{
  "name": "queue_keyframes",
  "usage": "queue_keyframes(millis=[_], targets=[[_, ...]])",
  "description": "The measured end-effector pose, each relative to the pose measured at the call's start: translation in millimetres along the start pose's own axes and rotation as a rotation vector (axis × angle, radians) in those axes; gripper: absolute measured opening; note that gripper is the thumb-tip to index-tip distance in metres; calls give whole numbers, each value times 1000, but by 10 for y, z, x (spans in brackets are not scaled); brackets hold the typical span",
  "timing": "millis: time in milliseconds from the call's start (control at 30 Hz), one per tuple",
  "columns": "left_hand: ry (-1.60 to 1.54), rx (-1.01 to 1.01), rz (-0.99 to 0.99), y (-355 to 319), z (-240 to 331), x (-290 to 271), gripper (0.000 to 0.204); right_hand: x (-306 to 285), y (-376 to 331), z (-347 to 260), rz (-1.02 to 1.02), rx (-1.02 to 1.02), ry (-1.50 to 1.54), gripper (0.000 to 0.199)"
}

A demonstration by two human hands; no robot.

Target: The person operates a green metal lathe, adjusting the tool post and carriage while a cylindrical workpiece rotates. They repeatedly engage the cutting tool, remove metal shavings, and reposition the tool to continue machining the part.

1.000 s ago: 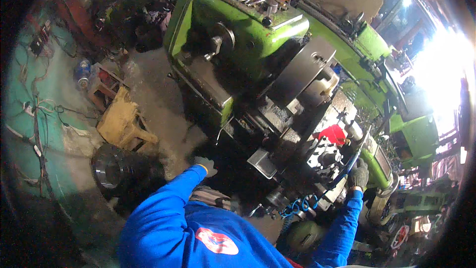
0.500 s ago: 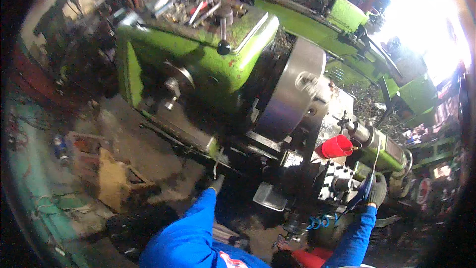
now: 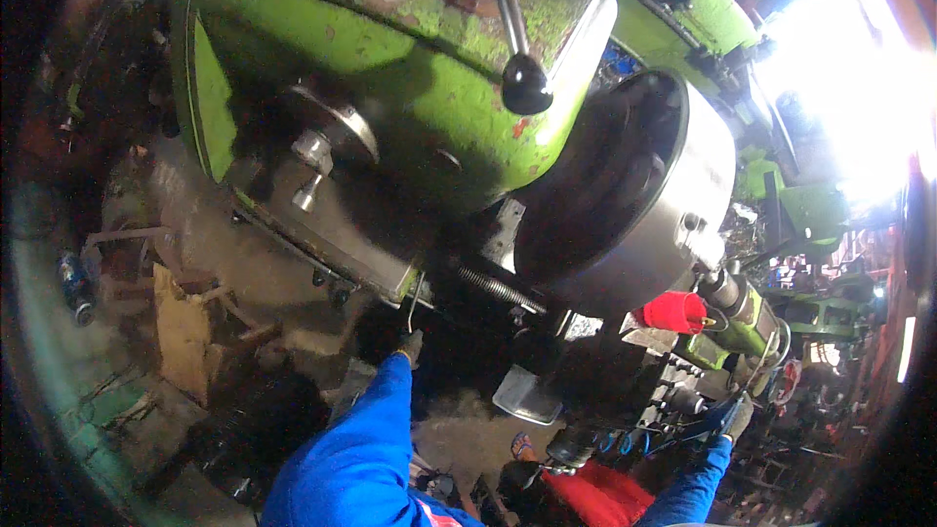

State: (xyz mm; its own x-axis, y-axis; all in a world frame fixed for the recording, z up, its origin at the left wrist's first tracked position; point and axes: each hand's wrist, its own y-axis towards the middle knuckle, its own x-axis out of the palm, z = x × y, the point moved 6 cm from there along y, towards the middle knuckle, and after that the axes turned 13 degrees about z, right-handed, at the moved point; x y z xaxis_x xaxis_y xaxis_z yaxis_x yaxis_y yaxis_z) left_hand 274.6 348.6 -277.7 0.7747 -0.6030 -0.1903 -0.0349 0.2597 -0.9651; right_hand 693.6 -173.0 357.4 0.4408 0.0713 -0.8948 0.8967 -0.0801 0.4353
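My gloved left hand point(image 3: 412, 344) is closed around the lower end of a thin bent metal lever point(image 3: 417, 301) below the green lathe headstock point(image 3: 390, 68). At the right, my gloved right hand point(image 3: 740, 418) is closed beside the tool post point(image 3: 673, 395), on a blue hand tool point(image 3: 715, 420); its exact kind is hard to make out. A coiled blue hose point(image 3: 625, 443) hangs near it. Between and beyond my hands stands the large round steel chuck point(image 3: 673, 205), with a red cup point(image 3: 673, 311) to its right.
A black-knobbed lever point(image 3: 527, 85) sticks out from the headstock, above a short metal handle point(image 3: 310, 176). The green tailstock point(image 3: 747, 317) stands behind the cup. A metal plate point(image 3: 527, 395) juts out below the chuck. Cardboard point(image 3: 181, 332) lies at the left; red cloth point(image 3: 600, 493) shows below.
My view has shifted closer to the headstock, so it and the chuck look larger. Both hands keep their holds; the right one shows lower in the picture.
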Motion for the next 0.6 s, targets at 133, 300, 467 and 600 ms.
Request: queue_keyframes(millis=[133, 300, 467, 600], targets=[[61, -17, -232, -295, 191, 122, 85, -83, 7, 57, -18, 95, -28, 28], [3, 7, -170, -467, 193, -64, 59, -78, -113, -231, -53, 245, -103, 45], [-124, 1, -170, -951, 476, -76, 44, -101, -122, -555, 64, 224, 20, 48], [516, 448, -3, -1400, 847, -179, 50, -107, -183, -507, 58, 273, 76, 46]])
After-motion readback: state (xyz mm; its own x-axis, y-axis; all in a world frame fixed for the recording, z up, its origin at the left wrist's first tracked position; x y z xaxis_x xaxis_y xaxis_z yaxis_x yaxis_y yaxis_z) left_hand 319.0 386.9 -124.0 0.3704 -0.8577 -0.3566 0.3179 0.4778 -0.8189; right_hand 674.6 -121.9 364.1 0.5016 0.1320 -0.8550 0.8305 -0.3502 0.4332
